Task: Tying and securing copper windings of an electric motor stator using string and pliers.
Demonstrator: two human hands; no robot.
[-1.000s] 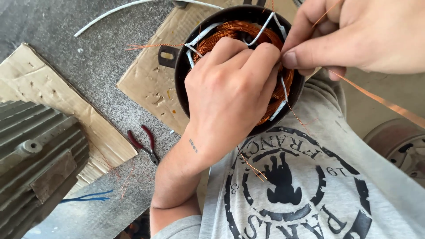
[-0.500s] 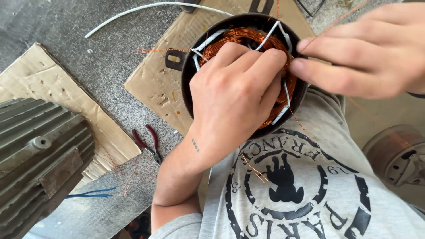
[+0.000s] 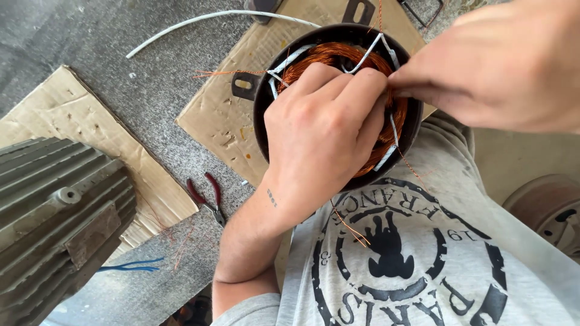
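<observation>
The motor stator [image 3: 266,102], a dark round housing, stands at about 12 o'clock in the view, partly on a sheet of cardboard [image 3: 223,127] and close against the person's grey printed shirt [image 3: 423,265]. Inside the housing sits the copper winding [image 3: 329,54], with white insulation strips [image 3: 371,51] crossing over it.

The left hand [image 3: 323,136] comes up from 6 o'clock and lies on top of the winding. Its fingers [image 3: 356,90] are curled down and pressed together on the copper coils; whether they hold one wire I cannot tell, because the back of the hand hides it.

The right hand [image 3: 501,66] enters from 2 o'clock. Its fingers are closed to a pinch at the right edge of the winding, just beside the left fingertips, and they seem to grip a thin wire or strip there, but the thing itself is too small to see.

A loose copper wire [image 3: 350,228] hangs over the shirt. At 8 o'clock on the grey floor [image 3: 121,36] lie red-handled pliers [image 3: 205,196], and further left stands a ribbed grey motor casing [image 3: 54,223] on another cardboard piece [image 3: 66,115]. A white cable [image 3: 199,21] lies at 11 o'clock.
</observation>
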